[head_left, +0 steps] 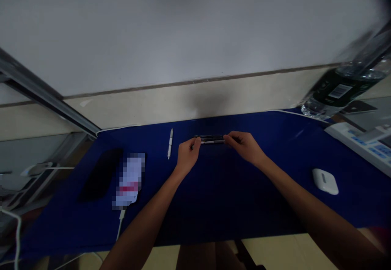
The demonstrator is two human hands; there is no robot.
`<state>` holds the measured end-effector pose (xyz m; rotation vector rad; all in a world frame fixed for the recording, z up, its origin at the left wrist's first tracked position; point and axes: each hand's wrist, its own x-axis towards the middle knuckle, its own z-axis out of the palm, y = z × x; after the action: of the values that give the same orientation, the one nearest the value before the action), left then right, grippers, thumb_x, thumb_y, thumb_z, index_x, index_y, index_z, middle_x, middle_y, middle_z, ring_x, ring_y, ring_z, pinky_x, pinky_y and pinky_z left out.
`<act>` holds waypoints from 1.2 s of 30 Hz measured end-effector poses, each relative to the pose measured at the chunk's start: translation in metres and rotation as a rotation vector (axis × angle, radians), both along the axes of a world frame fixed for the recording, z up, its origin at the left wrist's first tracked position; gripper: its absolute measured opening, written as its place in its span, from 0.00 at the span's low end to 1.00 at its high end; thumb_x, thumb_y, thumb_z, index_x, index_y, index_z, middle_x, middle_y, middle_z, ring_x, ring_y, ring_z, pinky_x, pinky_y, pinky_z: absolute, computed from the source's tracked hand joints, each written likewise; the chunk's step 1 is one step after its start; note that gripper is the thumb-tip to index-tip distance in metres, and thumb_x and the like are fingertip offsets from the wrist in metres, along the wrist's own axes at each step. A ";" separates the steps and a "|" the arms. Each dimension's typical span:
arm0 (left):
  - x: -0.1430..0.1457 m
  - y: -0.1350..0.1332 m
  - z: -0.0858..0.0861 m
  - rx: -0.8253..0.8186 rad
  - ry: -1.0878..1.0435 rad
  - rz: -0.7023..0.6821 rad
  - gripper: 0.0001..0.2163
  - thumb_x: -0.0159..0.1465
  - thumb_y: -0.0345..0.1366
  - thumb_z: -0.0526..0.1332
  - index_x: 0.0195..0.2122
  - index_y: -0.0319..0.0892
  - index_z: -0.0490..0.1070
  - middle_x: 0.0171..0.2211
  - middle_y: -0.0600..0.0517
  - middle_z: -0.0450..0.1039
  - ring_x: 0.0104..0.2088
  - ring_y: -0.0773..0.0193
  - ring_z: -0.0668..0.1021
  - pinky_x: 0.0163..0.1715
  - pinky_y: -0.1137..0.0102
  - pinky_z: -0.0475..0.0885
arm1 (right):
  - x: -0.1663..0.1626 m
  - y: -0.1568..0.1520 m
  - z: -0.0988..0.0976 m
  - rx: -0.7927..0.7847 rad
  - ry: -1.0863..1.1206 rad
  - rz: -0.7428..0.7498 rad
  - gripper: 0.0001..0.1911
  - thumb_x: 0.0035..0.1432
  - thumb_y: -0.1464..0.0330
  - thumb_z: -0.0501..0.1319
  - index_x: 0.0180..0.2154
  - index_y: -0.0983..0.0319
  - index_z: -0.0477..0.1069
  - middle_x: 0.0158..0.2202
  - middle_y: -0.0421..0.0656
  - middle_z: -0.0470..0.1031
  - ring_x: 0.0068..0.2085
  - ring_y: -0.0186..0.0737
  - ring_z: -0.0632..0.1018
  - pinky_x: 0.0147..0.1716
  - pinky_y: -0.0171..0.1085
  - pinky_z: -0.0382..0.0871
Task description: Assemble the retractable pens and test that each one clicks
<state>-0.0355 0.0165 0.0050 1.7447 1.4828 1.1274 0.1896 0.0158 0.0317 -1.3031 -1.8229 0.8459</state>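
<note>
Several dark pens [212, 139] lie side by side, level, between my two hands near the back of the blue table. My left hand [188, 152] is closed on their left ends, thumb and fingers pinched together. At the opposite ends my right hand [241, 143] grips the same pens between thumb and fingertips. The ends of the pens are hidden by my fingers. A white pen [170, 143] lies apart on the table, a little to the left of my left hand, pointing away from me.
A phone with a blurred screen [130, 180] and white cable lies left, beside a dark flat object [100, 174]. To the right are a white earbud case [325, 181], a white device with blue buttons [363, 141] and a large plastic bottle [339, 88]. A wall [146, 103] borders the table [226, 205].
</note>
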 end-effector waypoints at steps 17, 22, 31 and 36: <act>0.000 0.001 -0.002 0.005 0.024 -0.027 0.22 0.67 0.48 0.51 0.20 0.41 0.57 0.18 0.57 0.53 0.20 0.70 0.59 0.22 0.71 0.50 | 0.003 0.002 -0.001 -0.007 -0.006 -0.022 0.22 0.64 0.54 0.53 0.28 0.62 0.74 0.20 0.39 0.68 0.20 0.31 0.65 0.21 0.34 0.54; 0.000 0.001 -0.002 0.016 0.022 -0.017 0.21 0.68 0.47 0.51 0.20 0.41 0.57 0.18 0.57 0.53 0.20 0.70 0.58 0.23 0.71 0.51 | 0.001 0.000 0.001 0.012 -0.056 -0.027 0.22 0.64 0.54 0.54 0.27 0.62 0.73 0.18 0.37 0.63 0.20 0.31 0.62 0.20 0.34 0.51; 0.001 0.000 0.000 -0.004 -0.035 0.007 0.22 0.68 0.46 0.51 0.19 0.41 0.56 0.18 0.57 0.52 0.20 0.70 0.58 0.23 0.71 0.51 | 0.001 0.004 -0.004 0.068 0.065 -0.028 0.09 0.59 0.62 0.61 0.37 0.60 0.74 0.33 0.42 0.77 0.31 0.37 0.74 0.31 0.35 0.65; 0.000 0.000 -0.002 -0.009 -0.043 -0.013 0.22 0.68 0.47 0.51 0.19 0.41 0.56 0.18 0.57 0.52 0.20 0.70 0.58 0.23 0.71 0.51 | 0.003 0.004 0.000 0.043 0.070 -0.040 0.11 0.60 0.59 0.61 0.37 0.60 0.74 0.30 0.41 0.75 0.29 0.36 0.73 0.28 0.35 0.63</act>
<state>-0.0359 0.0169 0.0029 1.7118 1.4467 1.1428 0.1925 0.0201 0.0314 -1.2627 -1.7456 0.8169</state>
